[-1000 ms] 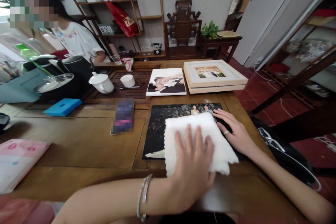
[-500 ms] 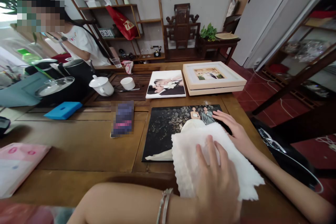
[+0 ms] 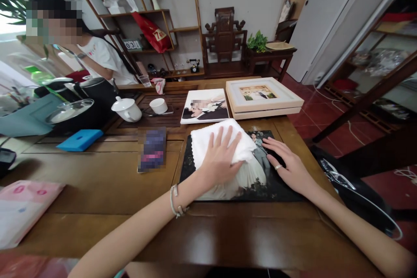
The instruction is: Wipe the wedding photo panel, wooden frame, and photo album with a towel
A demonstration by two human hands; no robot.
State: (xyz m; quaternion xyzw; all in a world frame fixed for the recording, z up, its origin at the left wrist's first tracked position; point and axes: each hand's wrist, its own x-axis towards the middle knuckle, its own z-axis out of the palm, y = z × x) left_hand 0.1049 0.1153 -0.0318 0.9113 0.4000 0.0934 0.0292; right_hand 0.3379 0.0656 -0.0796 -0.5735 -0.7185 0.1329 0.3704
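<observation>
The flat, dark photo board with a picture of people on it (image 3: 254, 179) lies on the big brown wooden bench (image 3: 110, 200), close to the near edge and the right edge. A soft white cloth with a wavy edge (image 3: 201, 142) is on top of the board and hides its far left part. The left hand (image 3: 220, 161) lies flat on the cloth. Its fingers are straight and a little apart, and they rest on the cloth without pinching it. The right hand (image 3: 291, 168) lies over the right side of the board. Its fingers are a bit bent and spread, touching the board but not gripping it. It wears a thin silver ring (image 3: 278, 167).

Behind the board, toward the far edge of the bench, is a white-edged photo block (image 3: 206, 107). Just beside it, by the far right corner, is a pile of pale wooden frames (image 3: 286, 94). A flat purple thing (image 3: 153, 150), too blurred to name, is left of the board.
</observation>
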